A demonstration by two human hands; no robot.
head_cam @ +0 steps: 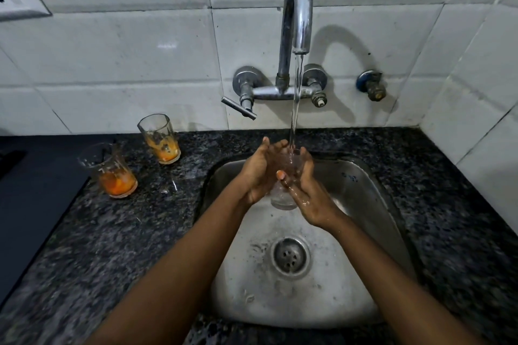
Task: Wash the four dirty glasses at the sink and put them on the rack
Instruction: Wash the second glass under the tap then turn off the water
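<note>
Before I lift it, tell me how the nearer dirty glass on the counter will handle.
The nearer dirty glass looks like thin clear glass, so it is probably rigid and breakable. It appears narrower at the base than at the rim, so a sideways push may tip it. The orange residue sits low inside, so the outside is likely dry enough to grip.

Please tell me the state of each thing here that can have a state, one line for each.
Tap: running, stream falls into the held glass.
Held glass: upright, under the stream, looks clear.
Left hand: grips the held glass.
Right hand: grips the held glass, wet.
Near glass: upright on counter, orange residue.
Far glass: upright on counter, orange residue.
Sink: wet, drain open.
</note>
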